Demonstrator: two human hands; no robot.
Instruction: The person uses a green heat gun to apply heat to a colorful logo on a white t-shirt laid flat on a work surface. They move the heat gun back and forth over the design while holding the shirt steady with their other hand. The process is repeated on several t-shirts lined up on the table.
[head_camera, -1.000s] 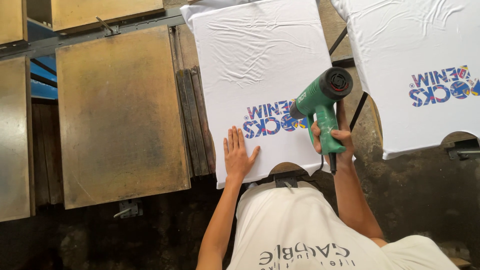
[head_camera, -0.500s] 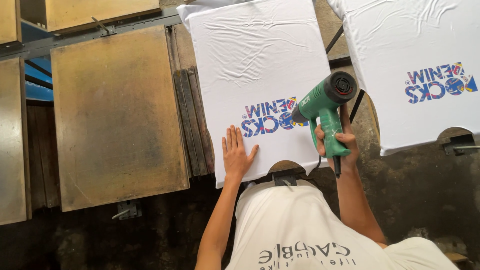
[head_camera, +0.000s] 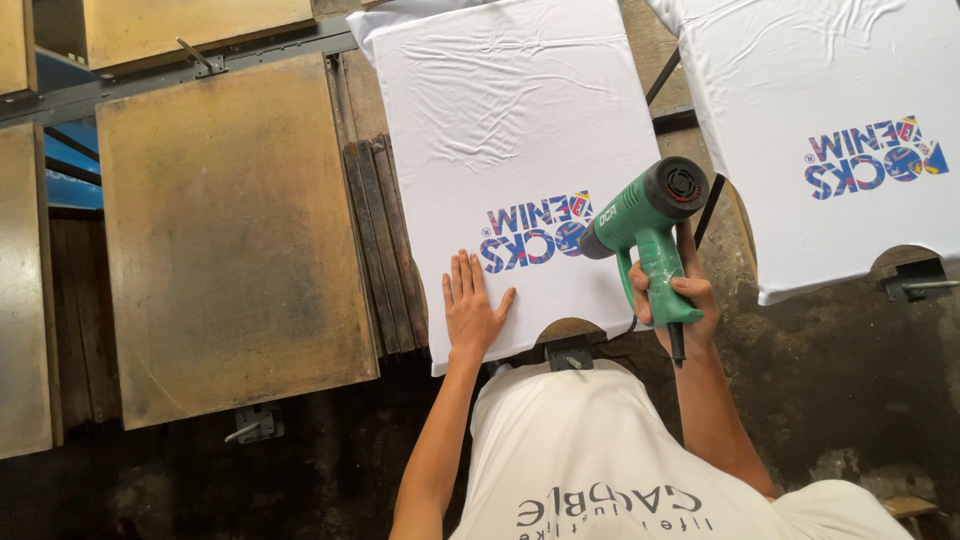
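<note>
The left hand (head_camera: 471, 312) lies flat, palm down, fingers straight and close together, pointing away from the body, with the thumb spread out to the right. Its bare forearm runs straight back toward the torso, elbow low. The right hand (head_camera: 678, 300) is curled in a closed fist grip, knuckles facing outward, thumb wrapped round. Its wrist is raised and the forearm angles back to the right shoulder.

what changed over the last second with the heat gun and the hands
The right hand swung the green heat gun slightly right, then back left over the coloured print. The left hand stayed flat on the white shirt.
</note>
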